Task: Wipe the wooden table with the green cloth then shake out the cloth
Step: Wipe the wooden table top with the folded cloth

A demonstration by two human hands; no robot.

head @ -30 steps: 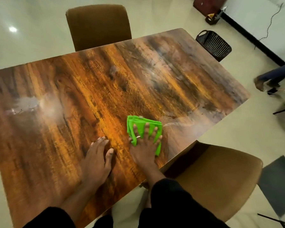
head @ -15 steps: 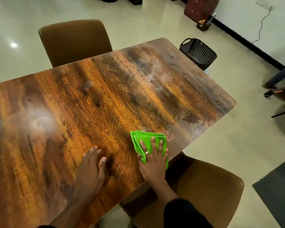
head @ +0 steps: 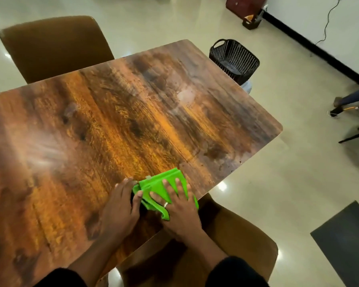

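The folded green cloth [head: 156, 186] lies on the wooden table [head: 116, 125] near its front right edge. My right hand [head: 180, 210] rests flat on top of the cloth with fingers spread, pressing it down. My left hand [head: 120, 206] lies on the table just left of the cloth, and its thumb and fingertips touch the cloth's left edge. Part of the cloth is hidden under my right palm.
A brown chair [head: 54, 46] stands at the table's far side and another brown chair [head: 240, 235] sits under the near edge below my arms. A black mesh basket [head: 234, 59] stands on the floor by the far right corner. A person's legs [head: 350, 98] show at the right.
My left hand has slid right across the table until it touches the cloth's left edge. The cloth's left side has bunched up. My right hand stays on the cloth.
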